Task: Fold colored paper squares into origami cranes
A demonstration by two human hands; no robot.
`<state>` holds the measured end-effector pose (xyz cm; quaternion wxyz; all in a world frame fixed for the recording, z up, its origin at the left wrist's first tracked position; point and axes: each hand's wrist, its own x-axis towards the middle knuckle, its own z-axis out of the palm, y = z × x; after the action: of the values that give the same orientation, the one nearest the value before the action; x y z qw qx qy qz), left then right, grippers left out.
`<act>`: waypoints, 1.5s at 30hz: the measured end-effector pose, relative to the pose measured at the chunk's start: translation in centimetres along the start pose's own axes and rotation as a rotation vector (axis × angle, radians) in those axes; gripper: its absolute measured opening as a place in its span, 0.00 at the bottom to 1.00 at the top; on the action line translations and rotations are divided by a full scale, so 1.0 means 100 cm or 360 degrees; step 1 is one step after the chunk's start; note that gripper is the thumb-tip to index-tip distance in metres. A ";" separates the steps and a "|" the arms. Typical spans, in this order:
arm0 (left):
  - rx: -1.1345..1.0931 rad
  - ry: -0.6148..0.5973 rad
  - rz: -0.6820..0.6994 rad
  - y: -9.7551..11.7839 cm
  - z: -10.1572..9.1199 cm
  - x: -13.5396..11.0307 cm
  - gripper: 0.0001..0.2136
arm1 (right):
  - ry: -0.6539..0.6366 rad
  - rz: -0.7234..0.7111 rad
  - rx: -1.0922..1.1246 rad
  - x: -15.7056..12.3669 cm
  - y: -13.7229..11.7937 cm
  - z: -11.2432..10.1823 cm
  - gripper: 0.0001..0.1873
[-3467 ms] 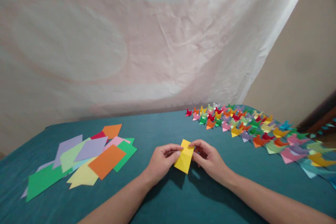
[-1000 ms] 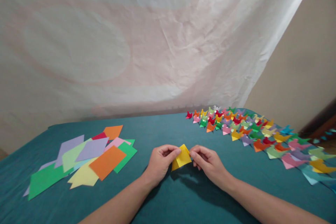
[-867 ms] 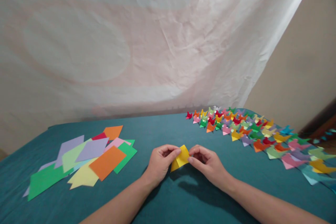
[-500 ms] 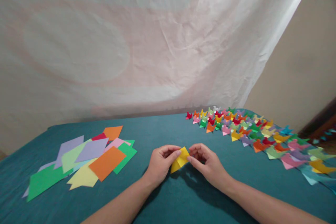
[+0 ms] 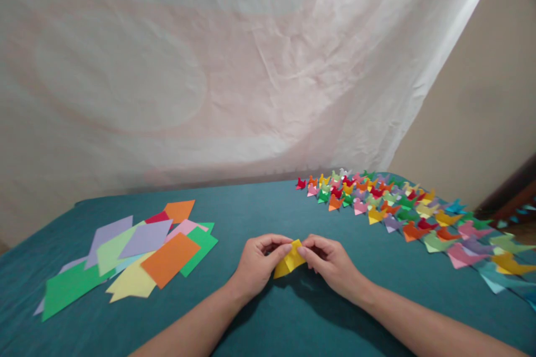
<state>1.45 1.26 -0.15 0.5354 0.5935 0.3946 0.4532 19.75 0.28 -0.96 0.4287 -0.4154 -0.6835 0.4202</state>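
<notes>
A small folded piece of yellow paper [image 5: 288,263] is held just above the cloth, low in the middle of the head view. My left hand [image 5: 260,261] pinches its left upper edge between thumb and fingers. On the other side, my right hand [image 5: 330,259] grips the right corner, thumb in front and fingers behind. Creases run across the paper, and its lower left point hangs free. The fingertips hide part of its upper edge.
Coloured paper sheets, among them an orange sheet [image 5: 171,259] and a green sheet [image 5: 71,290], lie overlapping at left. Rows of folded paper birds, such as a pink bird [image 5: 464,255], stand at right on the teal tablecloth [image 5: 251,206]. A pale hanging sheet [image 5: 234,78] closes the back.
My right hand has moved in to the left and closed on the yellow paper's right corner. The paper has tilted and sunk slightly, and my left hand keeps its pinch.
</notes>
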 end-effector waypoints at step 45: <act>0.0258 -0.0213 0.0204 0.007 -0.002 -0.005 0.12 | 0.0087 -0.0166 -0.0148 -0.005 -0.001 0.001 0.13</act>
<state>1.10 0.72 0.52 0.4806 0.6878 0.3546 0.4126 19.79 -0.19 -1.03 0.4488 -0.4099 -0.7110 0.3536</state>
